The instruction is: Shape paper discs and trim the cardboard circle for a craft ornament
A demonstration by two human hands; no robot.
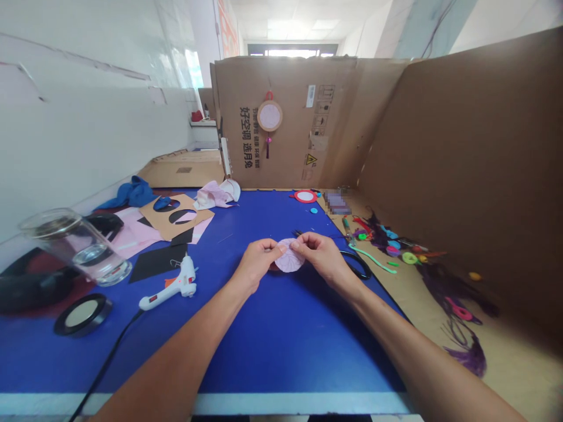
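Observation:
A round, pale lilac fabric disc [289,261] with gathered folds is held between my two hands above the blue table mat. My left hand [260,261] pinches its left edge with thumb and fingers. On the upper right edge, my right hand [323,255] has a closed pinch of its own. Something dark reddish shows just under the disc's left side, too covered to name. Black-handled scissors [361,266] lie beside my right wrist, partly hidden by that hand.
A white glue gun [176,286], a glass of water [94,252] and a round black container [82,315] stand left. Cut cardboard [165,225] and fabric scraps [213,196] lie behind. Purple tassels [468,354] and buttons [409,258] lie right. A round pendant [270,116] hangs on the cardboard wall [290,158].

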